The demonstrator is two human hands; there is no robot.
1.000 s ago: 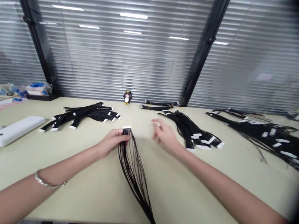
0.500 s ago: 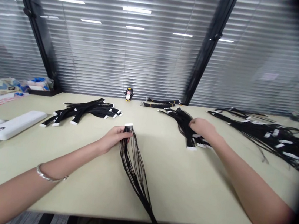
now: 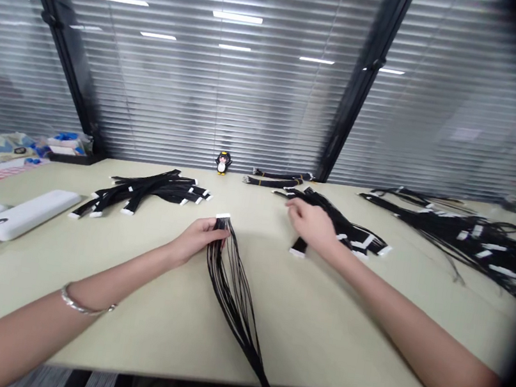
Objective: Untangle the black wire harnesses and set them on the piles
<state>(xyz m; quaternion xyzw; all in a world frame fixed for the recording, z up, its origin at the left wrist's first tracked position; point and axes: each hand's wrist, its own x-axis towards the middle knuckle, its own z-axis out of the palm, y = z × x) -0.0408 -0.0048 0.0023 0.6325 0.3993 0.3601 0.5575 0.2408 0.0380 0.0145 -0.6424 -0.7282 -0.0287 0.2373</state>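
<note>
My left hand (image 3: pixel 200 241) pinches a black wire harness (image 3: pixel 239 320) just below its white connector, near the middle of the table. The harness runs down over the front edge, where a second white connector shows. My right hand (image 3: pixel 309 224) is over the left part of the middle cable pile (image 3: pixel 354 230), its fingers curled. A short cable end with a white connector (image 3: pixel 298 252) sticks out below that hand. What the fingers hold is hidden.
Another cable pile (image 3: pixel 152 189) lies at the left, a larger one (image 3: pixel 464 240) at the far right. Banded cables (image 3: pixel 279 179) and a penguin figure (image 3: pixel 222 162) stand or lie at the back. A white power bank (image 3: pixel 29 215) is on the left.
My right hand has moved left over the middle pile, and the cable end below it has shifted left too. More cable ends show at the pile's right. My left hand keeps its grip.
</note>
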